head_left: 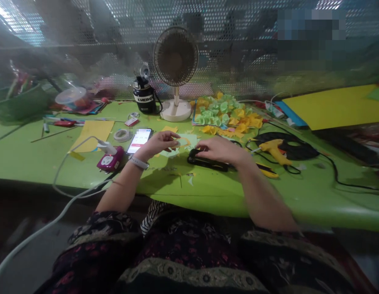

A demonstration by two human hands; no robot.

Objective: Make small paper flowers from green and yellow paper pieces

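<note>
My left hand (163,143) pinches a small yellow-orange paper piece (185,141) above pale green paper (173,149). My right hand (218,150) is closed at the left end of a long black desk tool (209,164) lying on the table. Its fingertips press together there; whether they grip the tool or something small on it is hard to make out. Behind my right hand sits a pile of folded green and yellow paper pieces (221,112). A yellow glue gun (275,150) and a yellow-handled cutter (267,170) lie to its right.
A lit phone (139,141), a tape roll (122,135) and a purple power adapter (111,159) with a white cable are at left. A fan (176,110) and a black bottle (144,100) stand behind. Yellow sheets (336,106) lie at far right.
</note>
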